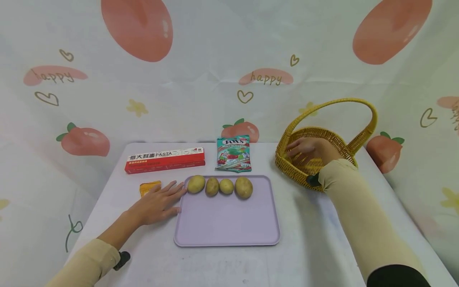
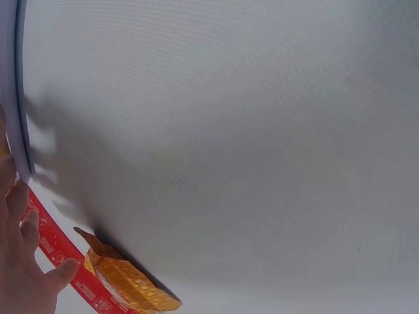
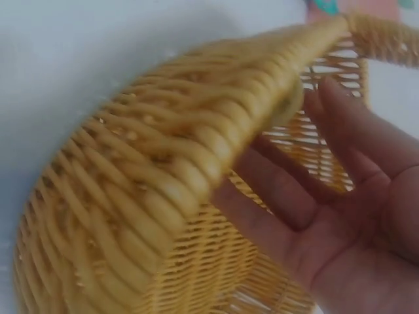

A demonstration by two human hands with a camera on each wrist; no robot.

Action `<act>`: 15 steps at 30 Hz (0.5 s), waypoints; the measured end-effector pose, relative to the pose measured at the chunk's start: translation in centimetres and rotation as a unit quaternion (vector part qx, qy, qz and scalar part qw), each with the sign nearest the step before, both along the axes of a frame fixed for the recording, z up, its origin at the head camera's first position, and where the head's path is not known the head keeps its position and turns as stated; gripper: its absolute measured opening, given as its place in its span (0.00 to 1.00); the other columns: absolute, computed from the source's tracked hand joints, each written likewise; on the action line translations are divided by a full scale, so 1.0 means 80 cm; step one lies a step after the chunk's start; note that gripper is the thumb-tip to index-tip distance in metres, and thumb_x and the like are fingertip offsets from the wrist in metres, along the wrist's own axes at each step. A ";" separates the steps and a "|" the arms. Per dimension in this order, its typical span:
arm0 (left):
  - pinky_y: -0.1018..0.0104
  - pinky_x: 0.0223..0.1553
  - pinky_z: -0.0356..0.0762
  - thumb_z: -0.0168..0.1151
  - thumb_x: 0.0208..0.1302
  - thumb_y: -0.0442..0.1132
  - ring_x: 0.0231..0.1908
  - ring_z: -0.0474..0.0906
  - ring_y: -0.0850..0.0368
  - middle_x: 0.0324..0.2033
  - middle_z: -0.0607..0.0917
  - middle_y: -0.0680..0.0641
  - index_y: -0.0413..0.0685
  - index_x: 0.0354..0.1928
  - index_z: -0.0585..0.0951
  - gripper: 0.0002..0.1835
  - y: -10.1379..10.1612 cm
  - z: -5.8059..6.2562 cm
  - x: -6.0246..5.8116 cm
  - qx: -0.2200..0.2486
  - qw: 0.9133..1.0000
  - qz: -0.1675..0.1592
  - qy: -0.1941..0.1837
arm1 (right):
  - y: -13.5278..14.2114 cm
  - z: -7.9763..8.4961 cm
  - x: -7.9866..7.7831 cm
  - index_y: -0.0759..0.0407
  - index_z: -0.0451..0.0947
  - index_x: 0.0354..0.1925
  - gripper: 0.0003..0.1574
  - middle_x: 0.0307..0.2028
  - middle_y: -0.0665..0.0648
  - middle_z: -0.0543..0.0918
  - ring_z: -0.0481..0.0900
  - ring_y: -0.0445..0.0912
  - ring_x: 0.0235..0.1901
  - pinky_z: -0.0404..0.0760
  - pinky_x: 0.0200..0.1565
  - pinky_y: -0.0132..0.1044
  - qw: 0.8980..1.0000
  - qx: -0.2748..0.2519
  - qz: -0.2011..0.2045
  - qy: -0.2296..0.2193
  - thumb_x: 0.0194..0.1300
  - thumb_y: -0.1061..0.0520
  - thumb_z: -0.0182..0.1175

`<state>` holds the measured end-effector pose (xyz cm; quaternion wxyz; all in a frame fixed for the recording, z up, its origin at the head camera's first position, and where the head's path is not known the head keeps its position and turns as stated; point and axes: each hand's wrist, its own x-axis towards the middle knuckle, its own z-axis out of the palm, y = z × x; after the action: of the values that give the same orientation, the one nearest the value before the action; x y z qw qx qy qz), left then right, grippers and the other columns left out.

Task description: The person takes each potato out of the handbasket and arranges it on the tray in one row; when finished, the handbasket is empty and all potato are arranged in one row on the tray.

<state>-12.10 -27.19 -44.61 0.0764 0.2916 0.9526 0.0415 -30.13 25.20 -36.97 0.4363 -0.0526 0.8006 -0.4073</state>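
My left hand [image 1: 157, 205] lies with spread, straight fingers at the left edge of the lilac tray [image 1: 226, 223], its fingertips at the rim. Near the tray's back edge, several potatoes [image 1: 244, 187] sit in a row. An orange packet [image 1: 150, 187] is partly hidden behind the left hand; its crinkled wrapper [image 2: 131, 284] shows in the left wrist view. My right hand [image 1: 312, 151] reaches into the yellow wicker basket [image 1: 294, 169]. In the right wrist view, a rounded yellowish thing [image 3: 286, 108], maybe a potato, is by its loosely extended fingers, partly hidden by the basket rim.
A red and white pasta box [image 1: 165, 160] lies at the back left. A green Fox's candy bag [image 1: 234, 154] is behind the tray. The basket's tall handle [image 1: 333, 101] arches above the right hand. Behind the white table hangs a patterned cloth [image 1: 201, 103].
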 end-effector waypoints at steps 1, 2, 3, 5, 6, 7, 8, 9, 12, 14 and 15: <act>0.32 0.69 0.52 0.54 0.69 0.63 0.74 0.54 0.40 0.74 0.63 0.46 0.55 0.76 0.63 0.38 0.000 0.000 0.000 0.001 1.000 0.000 -0.001 | -0.002 -0.001 0.000 0.72 0.51 0.75 0.38 0.59 0.67 0.75 0.82 0.53 0.51 0.79 0.55 0.52 1.000 0.002 -0.002 0.005 0.76 0.59 0.53; 0.32 0.69 0.52 0.54 0.69 0.62 0.74 0.54 0.40 0.74 0.63 0.46 0.54 0.75 0.63 0.38 0.000 0.001 0.000 0.002 1.000 -0.001 -0.001 | -0.004 -0.002 0.001 0.73 0.53 0.74 0.37 0.56 0.67 0.77 0.83 0.51 0.48 0.80 0.54 0.51 1.000 0.004 -0.003 0.012 0.75 0.59 0.53; 0.32 0.69 0.52 0.54 0.69 0.62 0.74 0.54 0.40 0.74 0.63 0.46 0.54 0.75 0.64 0.38 0.001 0.001 0.001 0.002 1.000 -0.001 -0.002 | -0.006 -0.004 0.002 0.74 0.55 0.72 0.36 0.55 0.67 0.78 0.84 0.50 0.45 0.81 0.53 0.50 1.000 0.007 -0.004 0.021 0.75 0.60 0.54; 0.32 0.69 0.52 0.55 0.69 0.62 0.74 0.54 0.40 0.74 0.63 0.46 0.54 0.75 0.64 0.38 0.001 0.001 0.001 0.003 1.000 -0.001 -0.002 | -0.009 -0.005 0.003 0.77 0.57 0.71 0.33 0.56 0.72 0.77 0.85 0.50 0.43 0.82 0.51 0.50 0.999 0.011 -0.004 0.039 0.75 0.62 0.53; 0.32 0.69 0.52 0.55 0.69 0.62 0.74 0.54 0.40 0.74 0.63 0.45 0.54 0.75 0.64 0.38 0.001 0.002 0.001 0.003 1.000 -0.001 -0.002 | -0.010 -0.006 0.003 0.77 0.58 0.70 0.33 0.58 0.75 0.76 0.86 0.51 0.43 0.83 0.51 0.50 0.999 0.014 -0.006 0.047 0.74 0.63 0.53; 0.32 0.69 0.52 0.55 0.69 0.62 0.74 0.54 0.40 0.74 0.63 0.45 0.54 0.75 0.64 0.38 0.001 0.002 0.001 0.003 1.000 -0.001 -0.002 | -0.011 -0.007 0.003 0.77 0.59 0.70 0.32 0.60 0.78 0.73 0.86 0.53 0.44 0.83 0.51 0.50 0.998 0.016 -0.006 0.053 0.74 0.64 0.53; 0.32 0.69 0.52 0.55 0.69 0.62 0.74 0.54 0.40 0.74 0.63 0.45 0.54 0.75 0.64 0.38 0.001 0.002 0.001 0.002 1.000 -0.001 -0.002 | -0.012 -0.007 0.003 0.78 0.59 0.70 0.32 0.62 0.80 0.70 0.86 0.55 0.45 0.83 0.51 0.51 0.998 0.019 -0.005 0.059 0.74 0.64 0.54; 0.32 0.69 0.52 0.55 0.69 0.62 0.74 0.54 0.40 0.74 0.63 0.45 0.54 0.75 0.64 0.38 0.001 0.002 0.001 0.002 1.000 -0.001 -0.001 | -0.012 -0.007 0.002 0.78 0.58 0.70 0.32 0.63 0.80 0.68 0.86 0.56 0.46 0.83 0.51 0.51 0.998 0.023 -0.004 0.063 0.74 0.64 0.54; 0.32 0.68 0.52 0.55 0.68 0.62 0.74 0.55 0.40 0.74 0.64 0.45 0.54 0.75 0.64 0.38 0.001 0.000 0.001 0.004 1.000 -0.003 0.004 | -0.012 -0.009 0.002 0.77 0.59 0.70 0.33 0.63 0.80 0.68 0.85 0.58 0.48 0.83 0.51 0.51 0.997 0.027 -0.008 0.070 0.74 0.64 0.55; 0.32 0.68 0.53 0.55 0.68 0.62 0.74 0.55 0.40 0.74 0.64 0.45 0.54 0.75 0.65 0.38 0.000 -0.001 0.001 0.006 1.000 -0.004 0.009 | -0.010 -0.010 0.003 0.78 0.59 0.69 0.33 0.59 0.79 0.73 0.86 0.57 0.46 0.83 0.50 0.51 0.996 0.024 -0.009 0.080 0.73 0.63 0.56; 0.32 0.68 0.53 0.55 0.68 0.62 0.74 0.56 0.40 0.74 0.64 0.45 0.54 0.75 0.65 0.38 0.001 -0.001 0.001 0.007 1.000 -0.005 0.011 | -0.009 -0.011 0.004 0.78 0.60 0.69 0.33 0.57 0.77 0.76 0.86 0.56 0.45 0.83 0.50 0.51 0.996 0.022 -0.011 0.084 0.73 0.63 0.56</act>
<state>-12.04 -27.14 -44.67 0.0645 0.2971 0.9516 0.0445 -29.84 24.48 -37.81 0.3641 -0.0683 0.8436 -0.3888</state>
